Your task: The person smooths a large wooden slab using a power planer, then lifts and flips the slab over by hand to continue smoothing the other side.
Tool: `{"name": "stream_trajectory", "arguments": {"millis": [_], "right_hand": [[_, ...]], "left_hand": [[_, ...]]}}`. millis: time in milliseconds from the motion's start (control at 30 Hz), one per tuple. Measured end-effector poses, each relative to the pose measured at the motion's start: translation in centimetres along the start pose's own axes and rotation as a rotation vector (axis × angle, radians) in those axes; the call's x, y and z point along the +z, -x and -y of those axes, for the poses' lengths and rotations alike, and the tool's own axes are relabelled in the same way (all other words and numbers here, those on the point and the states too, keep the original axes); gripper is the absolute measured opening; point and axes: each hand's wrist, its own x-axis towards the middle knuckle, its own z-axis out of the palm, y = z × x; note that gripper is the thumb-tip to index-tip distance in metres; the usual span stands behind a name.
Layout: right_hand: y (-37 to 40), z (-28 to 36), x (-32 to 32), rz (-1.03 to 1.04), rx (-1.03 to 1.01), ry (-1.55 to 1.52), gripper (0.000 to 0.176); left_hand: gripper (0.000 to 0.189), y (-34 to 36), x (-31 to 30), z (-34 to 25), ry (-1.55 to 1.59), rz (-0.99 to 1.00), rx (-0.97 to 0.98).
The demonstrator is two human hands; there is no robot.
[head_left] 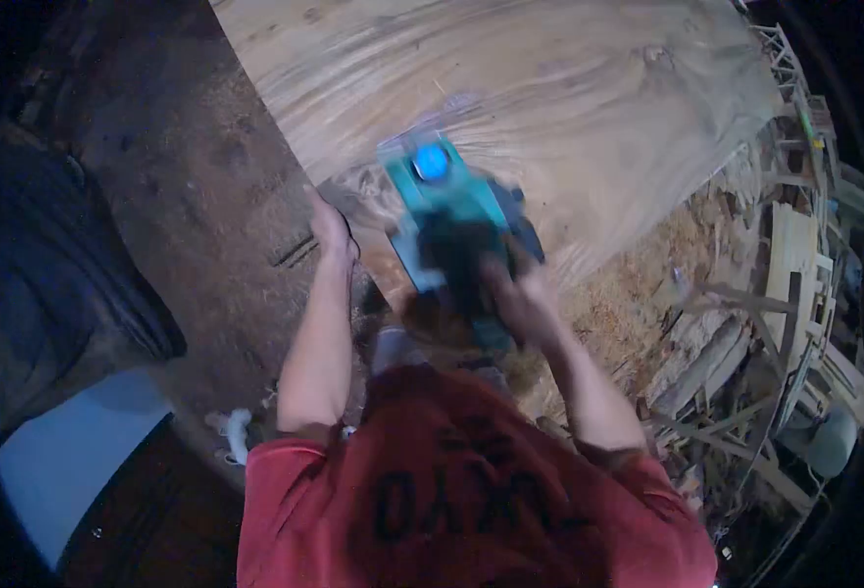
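A teal and black power tool (471, 201) with a bright blue round spot near its front rests on a large wooden board (549, 78); motion blurs it. My right hand (520, 299) is closed on the rear of the tool, its fingers partly smeared. At the board's left edge, my left hand (332, 227) touches the edge, with its thumb side showing and the rest of its fingers hidden. The board's surface has pale, wavy grain.
Brown ground (206, 186) lies left of the board, with a dark cloth (59, 245) and a pale sheet (89, 451) further left. Wood shavings (598, 343), timber offcuts (711, 363) and stacked planks (789, 265) are on the right.
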Motion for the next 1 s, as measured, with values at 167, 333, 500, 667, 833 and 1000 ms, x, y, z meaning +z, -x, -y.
{"name": "stream_trajectory", "arguments": {"millis": [167,333,500,667,833,1000], "right_hand": [[14.4,-14.2,-2.3,0.212,0.010,-0.156,0.063],[15.1,-15.1,-2.4,0.211,0.067,0.018,0.070],[5.5,-10.8,0.0,0.186,0.073,-0.052,0.056],[-5.5,0.1,1.1,0.036,-0.165,-0.217,0.036],[-21.6,6.8,2.7,-0.184,-0.572,-0.114,0.042],[-32.7,14.2,2.0,-0.018,-0.388,-0.196,0.047]], "left_hand": [[0.070,-0.7,-0.2,0.6,-0.032,-0.049,0.077],[0.077,0.3,0.4,0.1,-0.020,-0.065,0.070],[0.087,2.1,0.9,-1.0,-0.023,-0.062,0.000],[0.089,3.0,1.7,-1.1,-0.125,-0.119,0.151],[0.086,2.7,1.7,-1.3,-0.192,-0.147,0.117],[0.075,3.1,2.7,-1.2,-0.224,-0.149,0.224]]}}
